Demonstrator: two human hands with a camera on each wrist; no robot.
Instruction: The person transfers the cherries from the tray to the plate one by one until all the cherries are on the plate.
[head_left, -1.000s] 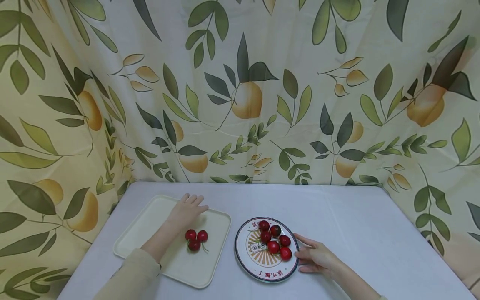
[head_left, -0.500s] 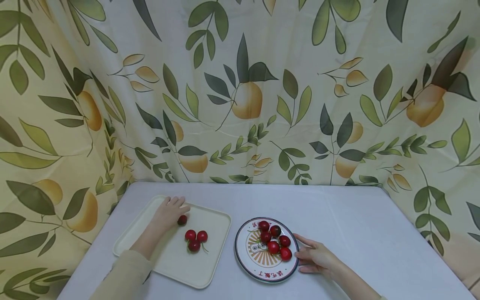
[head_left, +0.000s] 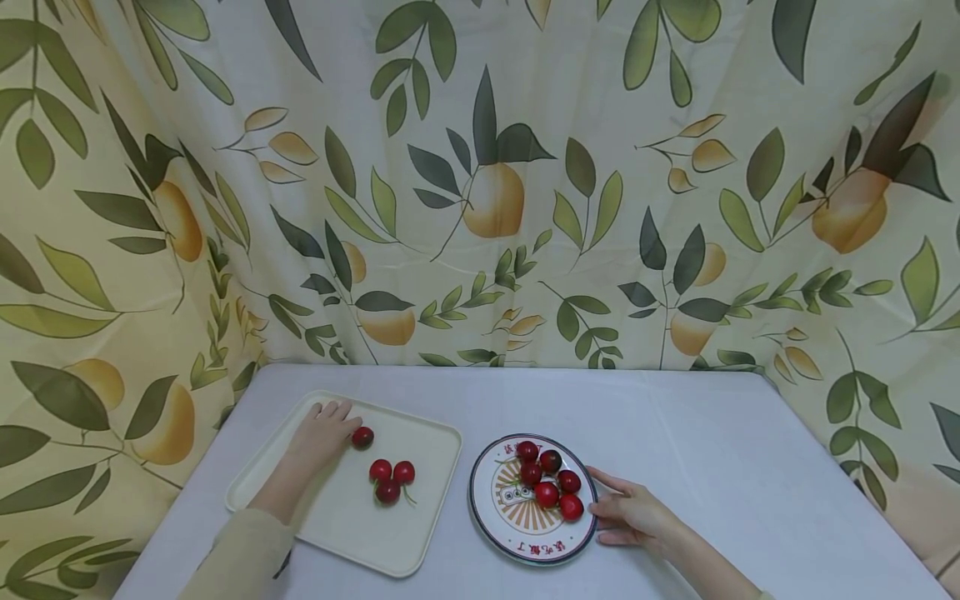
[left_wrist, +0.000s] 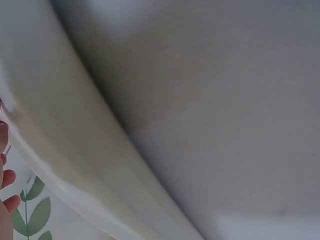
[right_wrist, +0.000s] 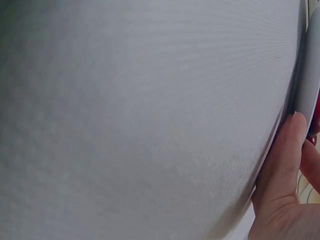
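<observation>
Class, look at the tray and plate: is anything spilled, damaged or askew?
Nothing looks spilled or damaged; the visible cherries lie on the tray or plate. Only the tray looks askew, set at an angle to the far edge of the table.

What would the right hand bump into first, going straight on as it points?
The plate, immediately: the right hand appears to touch its rim. The cherries on it lie just beyond.

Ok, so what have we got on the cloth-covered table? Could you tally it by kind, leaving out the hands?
Tray: 1
Plate: 1
Cherries in sight: 10 (4 on the tray, 6 on the plate)
Total: 12
</observation>
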